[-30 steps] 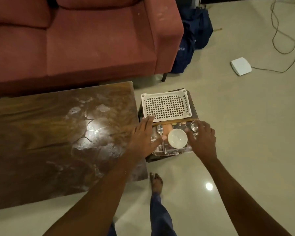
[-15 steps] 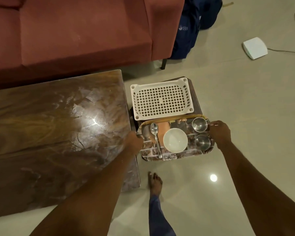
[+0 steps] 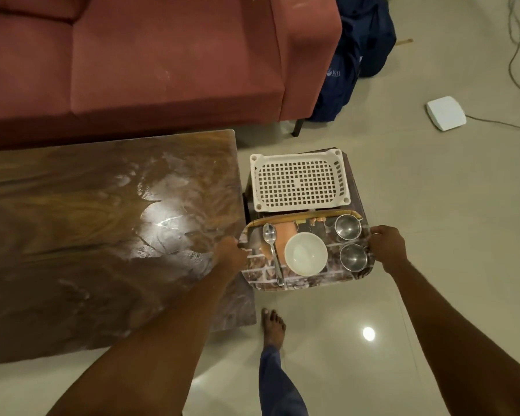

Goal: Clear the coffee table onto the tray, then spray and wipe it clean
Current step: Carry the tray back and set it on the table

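Note:
A printed tray [image 3: 324, 280] sits over a dark stool to the right of the wooden coffee table [image 3: 72, 235]. On it lie a spoon [image 3: 272, 250], a white bowl [image 3: 305, 254] and two steel cups [image 3: 347, 226] [image 3: 353, 257]. My left hand [image 3: 230, 253] grips the tray's left edge. My right hand [image 3: 386, 246] grips its right edge. The table top shows smeared, whitish streaks and a bright light glare.
A white perforated plastic basket [image 3: 299, 183] rests on the stool just behind the tray. A red sofa [image 3: 162, 61] stands behind the table, with dark blue bags [image 3: 351, 58] beside it. A white box [image 3: 445, 112] and cables lie on the floor. My bare foot [image 3: 272, 325] stands below the tray.
My hands moved apart from over the dishes to the tray's two side edges and took hold of them. The tray and its dishes now show in full.

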